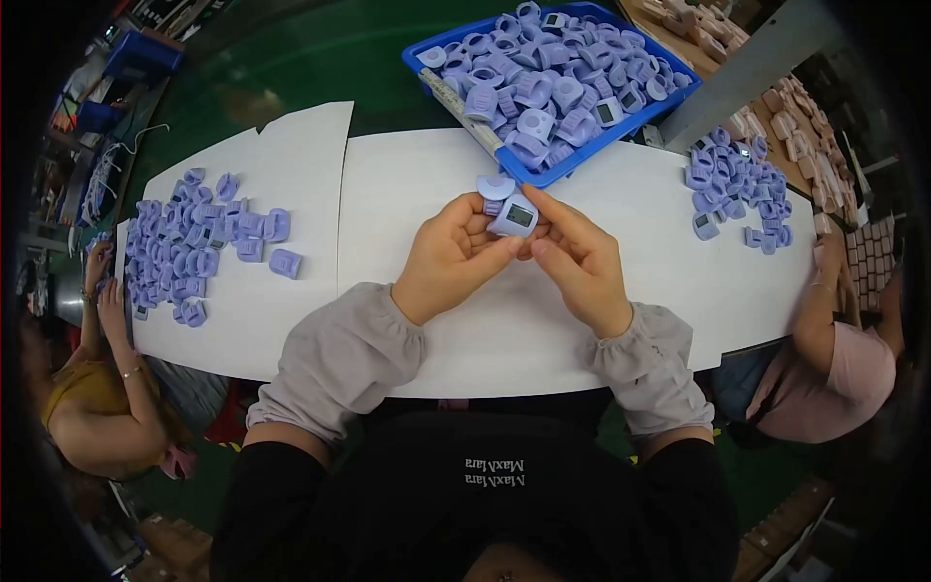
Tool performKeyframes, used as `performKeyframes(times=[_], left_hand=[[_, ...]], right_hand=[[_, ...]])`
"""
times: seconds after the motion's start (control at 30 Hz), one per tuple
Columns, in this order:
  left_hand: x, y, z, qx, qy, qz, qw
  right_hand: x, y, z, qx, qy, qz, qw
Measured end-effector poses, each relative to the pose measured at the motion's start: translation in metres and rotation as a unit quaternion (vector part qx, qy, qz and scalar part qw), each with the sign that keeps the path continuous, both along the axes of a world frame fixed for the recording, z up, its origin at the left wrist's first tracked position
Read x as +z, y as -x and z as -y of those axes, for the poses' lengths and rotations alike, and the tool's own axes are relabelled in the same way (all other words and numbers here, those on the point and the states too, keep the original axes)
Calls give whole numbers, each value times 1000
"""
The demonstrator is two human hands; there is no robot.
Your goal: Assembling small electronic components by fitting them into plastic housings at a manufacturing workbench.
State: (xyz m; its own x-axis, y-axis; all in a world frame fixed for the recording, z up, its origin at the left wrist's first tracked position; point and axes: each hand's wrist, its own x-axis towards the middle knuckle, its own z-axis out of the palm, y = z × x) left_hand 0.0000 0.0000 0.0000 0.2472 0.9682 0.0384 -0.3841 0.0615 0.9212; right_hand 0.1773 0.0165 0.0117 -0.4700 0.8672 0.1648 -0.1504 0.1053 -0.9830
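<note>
Above the middle of the white table sheet, both my hands are closed round a small lavender ring-shaped gadget point(513, 216) with a little grey screen facing up. My left hand point(444, 256) grips it from the left, the thumb at its lower edge. From the other side my right hand point(586, 267) holds it with thumb and forefinger close to its right edge. A second lavender piece with a rounded top point(496, 186) sticks up behind the screen at my left fingertips. Whether the two pieces are joined, I cannot tell.
Beyond my hands stands a blue tray point(545, 178) heaped with similar lavender gadgets. A loose pile point(179, 250) lies on the left, and another pile point(739, 182) on the right. A grey post point(742, 78) rises beside the tray. Co-workers sit at both sides.
</note>
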Motion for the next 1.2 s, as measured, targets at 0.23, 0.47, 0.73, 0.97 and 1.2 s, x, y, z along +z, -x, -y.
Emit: performKeyframes(times=[0.23, 0.47, 0.73, 0.97, 1.2], left_hand=[[4, 4, -1, -16, 3, -15, 1000], [4, -3, -1, -17, 0, 18, 1000], [4, 27, -8, 93, -10, -37, 995], [0, 26, -8, 56, -62, -111, 990], [5, 19, -1, 17, 6, -52, 999]], right_hand=[[2, -2, -2, 1, -26, -12, 1000], [6, 6, 3, -57, 40, -63, 996], [43, -18, -103, -250, -83, 36, 964], [66, -46, -214, -331, -147, 113, 925], [33, 4, -45, -117, -279, 145, 942]])
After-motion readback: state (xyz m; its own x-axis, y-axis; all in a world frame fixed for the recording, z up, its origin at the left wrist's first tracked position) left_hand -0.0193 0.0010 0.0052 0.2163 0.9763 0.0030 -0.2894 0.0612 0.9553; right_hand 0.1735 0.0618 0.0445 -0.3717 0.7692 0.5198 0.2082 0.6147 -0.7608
